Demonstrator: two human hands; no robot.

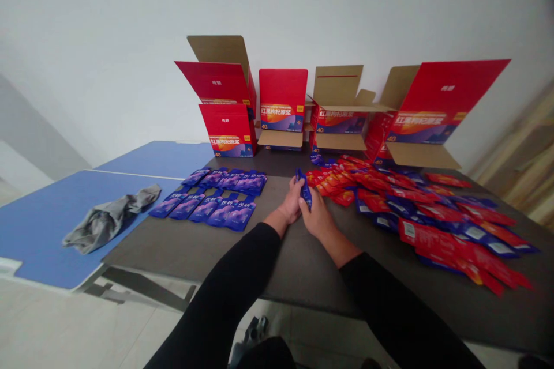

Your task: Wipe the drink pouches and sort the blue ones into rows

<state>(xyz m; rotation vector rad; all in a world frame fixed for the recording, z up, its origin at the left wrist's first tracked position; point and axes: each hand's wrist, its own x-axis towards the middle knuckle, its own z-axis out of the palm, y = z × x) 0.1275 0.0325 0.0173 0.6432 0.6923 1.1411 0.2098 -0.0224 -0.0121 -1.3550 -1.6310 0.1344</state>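
Over the middle of the dark table [277, 265], my left hand [292, 200] and my right hand [318, 216] are close together, both closed on a blue pouch [305, 189] held on edge between them. Parts of the pouch are hidden by my fingers, so whether it is one or several I cannot tell. To the left of my hands lie overlapping rows of blue-purple pouches [208, 207], faces up. On the right is a loose heap of red pouches [372, 181] mixed with blue ones [389, 222].
Red printed cartons with raised flaps stand along the back by the wall: one at left [227, 130], others in the middle [283, 101] and right [424, 121]. A grey cloth [110, 219] lies on a blue table [56, 219] at the left.
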